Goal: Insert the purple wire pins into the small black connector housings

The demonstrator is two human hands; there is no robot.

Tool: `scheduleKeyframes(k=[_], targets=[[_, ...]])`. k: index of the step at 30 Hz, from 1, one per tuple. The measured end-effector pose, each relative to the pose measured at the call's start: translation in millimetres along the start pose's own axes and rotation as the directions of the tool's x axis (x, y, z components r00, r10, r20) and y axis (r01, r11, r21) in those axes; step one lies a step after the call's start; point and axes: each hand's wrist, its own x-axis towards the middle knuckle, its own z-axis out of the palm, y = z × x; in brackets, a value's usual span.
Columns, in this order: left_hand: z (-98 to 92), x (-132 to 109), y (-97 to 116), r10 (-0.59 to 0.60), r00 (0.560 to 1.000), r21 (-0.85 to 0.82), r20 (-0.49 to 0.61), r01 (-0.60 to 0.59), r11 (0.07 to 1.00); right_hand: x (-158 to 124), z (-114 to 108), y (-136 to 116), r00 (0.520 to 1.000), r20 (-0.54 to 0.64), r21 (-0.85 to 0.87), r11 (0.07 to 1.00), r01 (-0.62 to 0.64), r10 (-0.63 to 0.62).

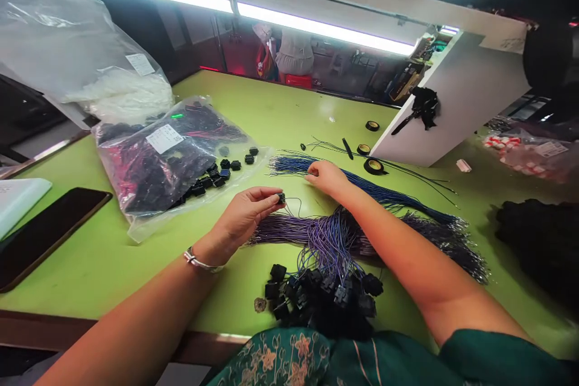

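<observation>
My left hand (246, 211) pinches a small black connector (281, 198) between thumb and fingertips, and a thin dark wire (296, 200) loops from it. My right hand (326, 178) is over the bundle of blue wires (292, 164), its fingers closed together at the wires; whether a wire is between them is too small to tell. Below lies a bundle of purple wires (280, 229), partly under my right forearm. Wires with black connectors attached (341, 292) are heaped at the table's front edge.
A clear bag of black parts (154, 175) lies at left, with loose black connectors (208, 181) on its edge. Beside it are a phone (49, 235) and a white bag (126, 93). Black tape rolls (373, 166) sit near a white panel (456, 96). A person (295, 51) is behind.
</observation>
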Motion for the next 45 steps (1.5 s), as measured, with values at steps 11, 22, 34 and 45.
scheduleKeyframes(k=[11, 22, 34, 45], targets=[[1.2, -1, -1, -0.020, 1.000, 0.004, 0.018, 0.020, 1.000, -18, -23, -40, 0.972, -0.170, 0.443, 0.868, 0.225, -0.165], [-0.1, -1, -3, 0.029, 0.998, -0.045, 0.064, -0.027, 0.999, -48, -16, -74, 0.935, -0.150, 0.505, 0.788, 0.352, -0.321], [-4.0, 1, -1, -0.032, 0.998, -0.066, 0.060, 0.036, 0.997, -72, -9, -48, 0.940, -0.232, 0.425, 0.843, 0.329, -0.249], [-6.3, 4, -5, -0.082, 0.994, -0.070, 0.065, 0.087, 0.994, -79, 7, -43, 0.977, -0.191, 0.603, 0.774, 0.195, -0.097]])
